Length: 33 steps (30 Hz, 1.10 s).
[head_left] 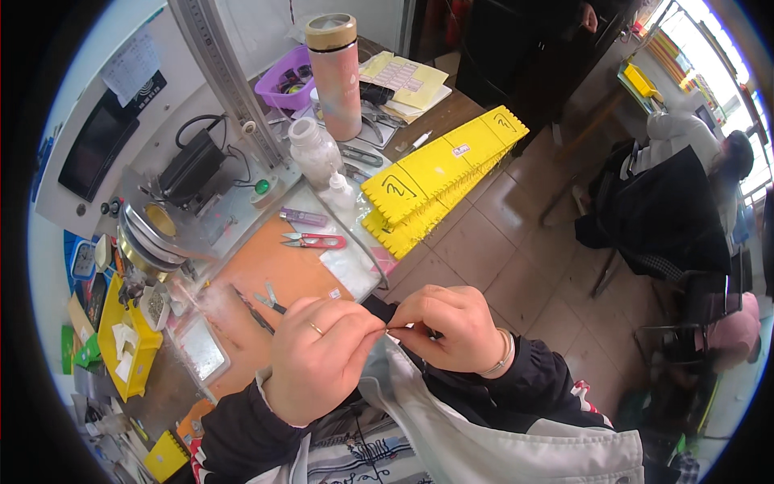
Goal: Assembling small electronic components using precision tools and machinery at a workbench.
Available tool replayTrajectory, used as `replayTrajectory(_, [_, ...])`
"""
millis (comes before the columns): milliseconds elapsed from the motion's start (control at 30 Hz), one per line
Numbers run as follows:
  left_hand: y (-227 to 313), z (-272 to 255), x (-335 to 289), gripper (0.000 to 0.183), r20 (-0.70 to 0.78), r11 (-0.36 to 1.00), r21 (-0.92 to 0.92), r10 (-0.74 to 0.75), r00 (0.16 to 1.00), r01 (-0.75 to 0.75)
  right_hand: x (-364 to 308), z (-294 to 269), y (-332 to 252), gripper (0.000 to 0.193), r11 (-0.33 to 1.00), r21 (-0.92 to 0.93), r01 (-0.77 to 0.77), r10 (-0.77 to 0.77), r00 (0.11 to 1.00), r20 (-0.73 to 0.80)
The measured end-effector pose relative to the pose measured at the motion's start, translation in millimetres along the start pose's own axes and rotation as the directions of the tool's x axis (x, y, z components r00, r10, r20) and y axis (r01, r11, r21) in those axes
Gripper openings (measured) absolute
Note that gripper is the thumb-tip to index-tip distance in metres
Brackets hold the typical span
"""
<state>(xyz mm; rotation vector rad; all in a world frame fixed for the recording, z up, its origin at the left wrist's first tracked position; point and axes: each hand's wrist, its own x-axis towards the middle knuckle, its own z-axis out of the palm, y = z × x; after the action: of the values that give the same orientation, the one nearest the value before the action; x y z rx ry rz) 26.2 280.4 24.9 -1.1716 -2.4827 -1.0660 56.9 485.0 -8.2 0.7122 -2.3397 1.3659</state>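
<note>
Window (720, 85) glaring upper right; floor (504, 222) shiny; edges bowed.

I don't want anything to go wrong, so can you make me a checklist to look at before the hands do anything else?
1. Hands together: ok. The left hand and right hand meet at their fingertips.
2. What they pinch: cannot tell. It's too small to make out.
3. Snips closed: not ok. The red-handled snips lie on the orange mat with blades apart.
4. Tumbler upright, lid on: ok, the pink tumbler is both.
5. Yellow boards all on the table: not ok. They seem to stick out past its edge.
</note>
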Motion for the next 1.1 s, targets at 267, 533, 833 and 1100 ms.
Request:
replayTrajectory(267, [-31.0, 29.4, 37.2, 0.055, 0.176, 0.989, -0.066, -0.120, 0.977, 0.133, -24.2, -26.0, 82.5, 0.006, 0.730, 0.489, -0.477, 0.643, 0.722, -0.254])
replayTrajectory(533, [-83.3, 79.8, 75.0, 0.067, 0.077, 0.947, 0.271, -0.200, 0.977, 0.173, -33.9, -21.7, 126.2, 0.013, 0.638, 0.633, -0.439, 0.736, 0.589, -0.334])
replayTrajectory(833, [-70.6, 76.1, 75.7, 0.069, 0.025, 0.919, 0.314, -0.260, 0.965, 0.239, -32.9, -13.1, 130.0, 0.013, 0.609, 0.676, -0.414, 0.757, 0.557, -0.341])
replayTrajectory(1100, [-53.1, 72.1, 53.3, 0.065, 0.132, 0.893, 0.399, -0.278, 0.951, 0.206, -38.2, -22.0, 142.9, 0.013, 0.693, 0.628, -0.354, 0.707, 0.507, -0.494])
